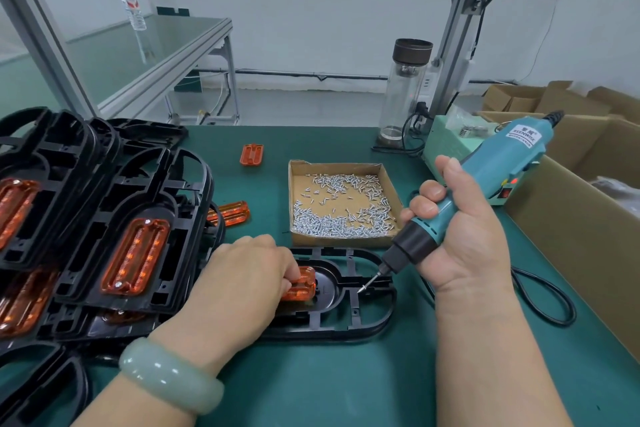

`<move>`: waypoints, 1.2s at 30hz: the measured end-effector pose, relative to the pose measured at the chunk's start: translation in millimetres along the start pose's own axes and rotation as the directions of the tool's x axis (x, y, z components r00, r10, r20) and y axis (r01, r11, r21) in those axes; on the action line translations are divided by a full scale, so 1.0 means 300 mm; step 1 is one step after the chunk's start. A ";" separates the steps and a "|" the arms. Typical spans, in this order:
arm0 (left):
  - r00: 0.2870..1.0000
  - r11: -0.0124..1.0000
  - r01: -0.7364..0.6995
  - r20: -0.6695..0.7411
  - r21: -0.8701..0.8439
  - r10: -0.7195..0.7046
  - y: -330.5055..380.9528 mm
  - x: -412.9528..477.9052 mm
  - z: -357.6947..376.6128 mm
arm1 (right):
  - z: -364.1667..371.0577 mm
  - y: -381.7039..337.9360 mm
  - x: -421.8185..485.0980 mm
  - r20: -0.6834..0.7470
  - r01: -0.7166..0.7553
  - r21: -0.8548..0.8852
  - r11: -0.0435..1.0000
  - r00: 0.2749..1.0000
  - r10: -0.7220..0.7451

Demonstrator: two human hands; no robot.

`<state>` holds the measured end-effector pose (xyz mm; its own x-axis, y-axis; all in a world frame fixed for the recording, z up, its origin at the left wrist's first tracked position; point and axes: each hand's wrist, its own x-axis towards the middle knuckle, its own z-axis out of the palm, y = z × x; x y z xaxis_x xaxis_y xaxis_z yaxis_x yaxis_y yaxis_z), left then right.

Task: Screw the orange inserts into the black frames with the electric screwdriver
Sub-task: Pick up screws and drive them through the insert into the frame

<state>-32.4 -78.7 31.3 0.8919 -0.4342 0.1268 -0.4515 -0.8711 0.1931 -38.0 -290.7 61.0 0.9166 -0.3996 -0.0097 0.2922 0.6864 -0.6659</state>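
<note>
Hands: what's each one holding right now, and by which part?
Right hand grips the electric screwdriver around its teal body, just above the black collar. Left hand holds the orange insert by its left end.

Left hand (242, 274), palm down, pinches the orange insert (304, 282); right hand (460, 239) wraps fingers (427, 193) round the electric screwdriver (491, 166).

Orange insert (300, 284), black frame (363, 315), teal screwdriver (485, 180)

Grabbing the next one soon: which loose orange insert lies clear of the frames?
The orange insert left of the screw box, alone on the mat; the other loose insert is tucked against the stacked frames.
</note>
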 end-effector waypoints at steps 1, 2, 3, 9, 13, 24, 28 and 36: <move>1.000 1.000 -0.014 -0.010 0.003 0.014 0.002 0.004 -0.001 | 0.000 0.000 0.001 -0.001 -0.002 0.001 1.000 1.000 0.002; 1.000 1.000 -0.030 -0.007 -0.001 0.030 0.005 0.008 -0.002 | 0.000 0.000 0.001 -0.001 -0.003 0.003 1.000 1.000 0.003; 0.999 0.999 -0.046 0.005 -0.015 0.046 0.007 0.012 -0.002 | 0.000 -0.001 0.001 0.000 -0.004 0.004 1.000 1.000 0.004; 0.991 0.994 0.001 0.130 -0.110 0.014 0.002 0.017 -0.003 | 0.003 0.002 0.002 0.002 -0.012 0.013 1.000 1.000 0.012; 0.995 0.999 -0.016 0.097 -0.042 0.020 0.014 0.011 0.006 | 0.001 0.001 0.005 -0.003 -0.020 0.018 1.000 1.000 0.020; 1.000 0.975 -0.006 0.006 -0.222 0.007 0.080 -0.020 0.072 | 0.013 0.026 -0.005 -0.006 0.066 -0.058 0.996 0.998 -0.066; 0.999 0.962 0.003 -0.033 -0.275 -0.012 0.079 -0.029 0.086 | 0.019 0.044 -0.005 -0.005 0.106 -0.146 0.984 0.994 -0.108; 0.997 0.942 0.009 -0.070 -0.335 -0.035 0.081 -0.033 0.086 | 0.036 0.079 -0.025 0.072 0.147 -0.179 0.973 0.988 -0.136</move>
<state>-51.4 -101.4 9.8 0.9029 -0.3868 0.1876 -0.4261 -0.7478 0.5091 -35.0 -264.9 53.3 0.8854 -0.4447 0.1350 0.3704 0.4998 -0.7829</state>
